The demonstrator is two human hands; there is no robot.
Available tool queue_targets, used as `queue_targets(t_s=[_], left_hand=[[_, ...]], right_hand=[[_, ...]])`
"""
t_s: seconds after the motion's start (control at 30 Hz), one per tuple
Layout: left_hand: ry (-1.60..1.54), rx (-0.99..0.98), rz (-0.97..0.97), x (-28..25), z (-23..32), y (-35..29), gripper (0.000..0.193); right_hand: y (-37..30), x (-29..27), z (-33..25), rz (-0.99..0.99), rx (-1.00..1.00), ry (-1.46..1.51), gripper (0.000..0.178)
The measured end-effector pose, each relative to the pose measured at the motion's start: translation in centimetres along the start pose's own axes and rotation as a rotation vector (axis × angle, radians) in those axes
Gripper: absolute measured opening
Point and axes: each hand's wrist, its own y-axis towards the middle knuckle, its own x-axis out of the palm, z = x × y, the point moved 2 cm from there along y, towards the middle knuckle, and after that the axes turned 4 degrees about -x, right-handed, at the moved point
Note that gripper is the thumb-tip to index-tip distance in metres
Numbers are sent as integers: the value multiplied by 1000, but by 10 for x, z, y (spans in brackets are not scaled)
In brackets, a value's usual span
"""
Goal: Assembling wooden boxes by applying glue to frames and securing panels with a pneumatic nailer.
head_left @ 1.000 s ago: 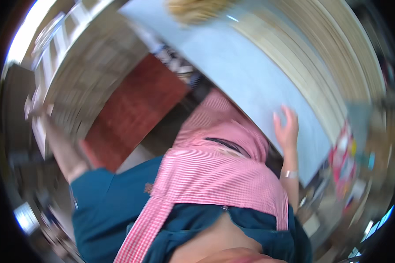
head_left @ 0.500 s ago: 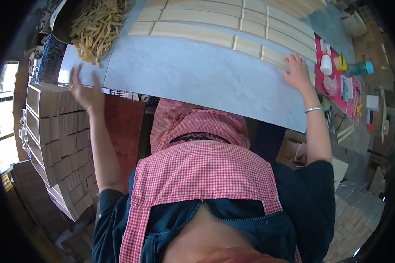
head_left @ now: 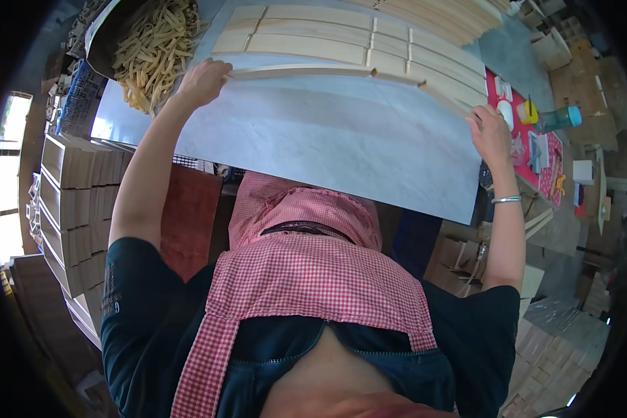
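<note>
Both hands grip one long wooden strip [head_left: 306, 71] lying across the pale table [head_left: 327, 139]: left hand [head_left: 203, 80] closed on the end near the bin of offcuts [head_left: 153, 45], right hand [head_left: 490, 132] pinching the far end. Risk: uneven pull (likely) bends or snaps it.

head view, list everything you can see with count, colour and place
wooden slats: many, pale, in rows on the far table
long strip: one, pale wood, at the slats' near edge
table: one, light grey top
bin of offcuts: one, dark, yellowish strips, far left
stacked wooden boxes: many, pale, left
red mat: one, right, with small items
bottle: one, teal cap, right
apron: one, pink checked
left hand: on the strip's left end
right hand: at the table's right edge, bracelet on the wrist
</note>
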Motion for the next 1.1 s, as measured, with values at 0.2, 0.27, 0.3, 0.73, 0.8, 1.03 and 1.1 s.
queue_targets(t_s=[0.2,0.27,0.3,0.73,0.8,1.03,1.1], left_hand=[[-249,78,-69,3,37,-36,34],[-328,57,-178,-4,53,-39,35],[-335,91,-190,-7,49,-38,38],[-779,53,-334,21,43,-7,49],[-1142,-83,-444,43,14,-1,52],[-1298,-171,-287,25,73,-48,46],[-1344,-178,-246,21,79,-52,44]], right_hand=[[7,9,-55,34,12,58,46],[20,8,-65,39,-1,50,50],[30,-1,-70,-11,-62,94,48],[22,8,-180,-250,-97,591,33],[11,12,-196,-171,-243,461,26],[-11,47,-262,202,-631,246,18],[-16,66,-265,100,-467,430,20]])
